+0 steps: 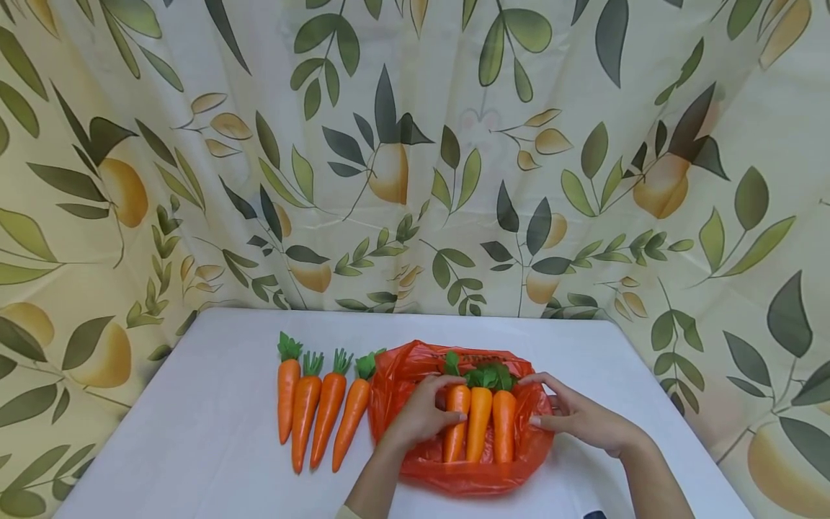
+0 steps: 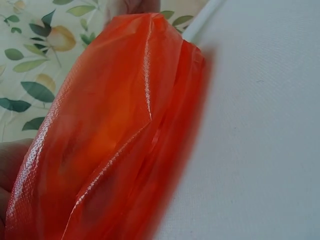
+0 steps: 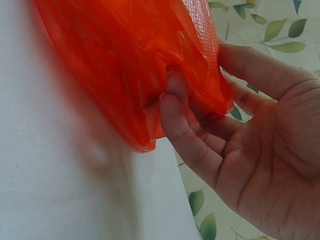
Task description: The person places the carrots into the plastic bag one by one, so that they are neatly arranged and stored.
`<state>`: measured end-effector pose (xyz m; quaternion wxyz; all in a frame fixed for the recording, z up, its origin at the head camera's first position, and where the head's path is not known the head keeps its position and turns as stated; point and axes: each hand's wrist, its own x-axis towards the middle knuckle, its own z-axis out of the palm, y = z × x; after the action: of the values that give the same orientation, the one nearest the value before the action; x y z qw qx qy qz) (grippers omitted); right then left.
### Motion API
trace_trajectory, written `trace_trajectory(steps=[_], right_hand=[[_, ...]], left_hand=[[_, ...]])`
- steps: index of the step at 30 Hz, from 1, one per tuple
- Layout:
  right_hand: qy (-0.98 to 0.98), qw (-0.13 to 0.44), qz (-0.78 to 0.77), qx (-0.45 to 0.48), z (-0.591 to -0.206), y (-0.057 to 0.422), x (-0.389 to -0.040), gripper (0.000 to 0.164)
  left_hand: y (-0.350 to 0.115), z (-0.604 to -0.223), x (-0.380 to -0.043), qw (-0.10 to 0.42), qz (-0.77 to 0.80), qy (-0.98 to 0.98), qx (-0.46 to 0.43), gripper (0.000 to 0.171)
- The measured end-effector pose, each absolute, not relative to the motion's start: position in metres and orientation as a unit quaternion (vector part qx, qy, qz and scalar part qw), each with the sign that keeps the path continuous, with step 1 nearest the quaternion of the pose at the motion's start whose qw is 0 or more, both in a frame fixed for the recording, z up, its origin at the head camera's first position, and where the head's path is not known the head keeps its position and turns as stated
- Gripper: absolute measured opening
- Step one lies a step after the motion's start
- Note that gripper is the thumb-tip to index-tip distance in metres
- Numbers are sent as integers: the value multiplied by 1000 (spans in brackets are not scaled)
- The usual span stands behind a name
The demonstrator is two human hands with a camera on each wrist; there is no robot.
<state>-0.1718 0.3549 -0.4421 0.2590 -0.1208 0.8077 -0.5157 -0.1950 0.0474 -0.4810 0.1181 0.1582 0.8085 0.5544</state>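
As the worktop [image 1: 214, 432] is viewed from the head, a red bag [image 1: 473, 480] with three carrots [image 1: 478, 425] is set between four loose carrots [image 1: 328, 418] and the right edge; its dark rim marks [image 1: 486, 358] cannot be read. The leftmost bagged carrot [image 1: 456, 441] is pinched by the fingers of the left hand [image 1: 423, 412]. From the left wrist, the bag is flanked by broad worktop. From the right wrist, a bag fold is pinched by the right hand [image 3: 260, 150].

Four carrots [image 1: 328, 418] lay on the table [image 1: 194, 432], left of the bag [image 1: 476, 481] — three more carrots [image 1: 478, 425] sat side by side in it. Behind the table hung a curtain [image 1: 428, 238].
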Motion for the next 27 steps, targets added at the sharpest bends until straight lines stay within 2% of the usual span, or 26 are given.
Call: trace_trajectory(steps=[12,21,27], right_hand=[[811,259,-512,-113,-442,355,-173,60],[818,251,-505,-112,-442,355,-173,60],[816,252,-508,-115,-442,356,-172,59]], left_hand=[[41,-483,-194,155,580,787,143,60],[45,-488,-197,135,564,803,141,62],[46,-488,-196,123,560,807,138,57]])
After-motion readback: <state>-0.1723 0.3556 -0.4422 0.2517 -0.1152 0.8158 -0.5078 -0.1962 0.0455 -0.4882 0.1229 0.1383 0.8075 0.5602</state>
